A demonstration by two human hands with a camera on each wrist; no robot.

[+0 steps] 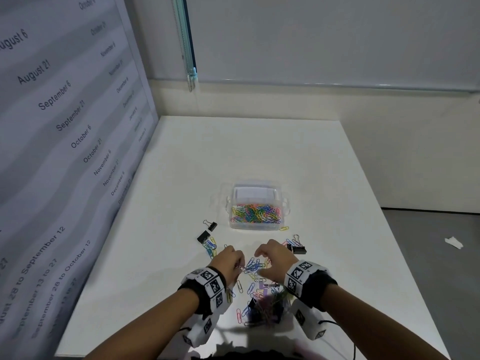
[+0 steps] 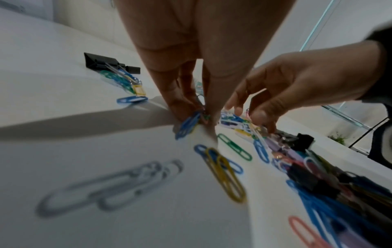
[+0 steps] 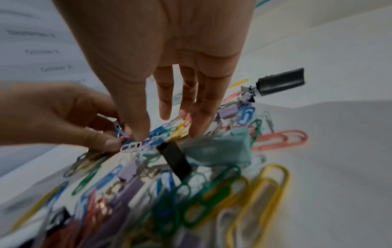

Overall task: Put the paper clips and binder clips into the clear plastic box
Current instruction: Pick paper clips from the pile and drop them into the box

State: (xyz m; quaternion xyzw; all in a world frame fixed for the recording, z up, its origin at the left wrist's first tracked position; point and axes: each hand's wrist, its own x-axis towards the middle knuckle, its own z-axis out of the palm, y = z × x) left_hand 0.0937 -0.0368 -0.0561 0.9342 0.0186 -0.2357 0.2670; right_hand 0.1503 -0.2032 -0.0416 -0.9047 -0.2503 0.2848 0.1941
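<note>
Straight ahead of both hands on the tabletop (image 1: pixel 311 162) sits the clear plastic box (image 1: pixel 257 207), while the left hand (image 1: pixel 228 258) pinches paper clips (image 2: pixel 187 125) and the right hand (image 1: pixel 275 255) hovers loosely curled, empty, over the pile (image 1: pixel 255 266).

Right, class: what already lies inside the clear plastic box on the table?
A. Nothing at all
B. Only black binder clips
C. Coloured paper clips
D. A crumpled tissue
C: the head view shows the clear plastic box holding a heap of coloured paper clips, while black binder clips lie outside it on the table.
</note>
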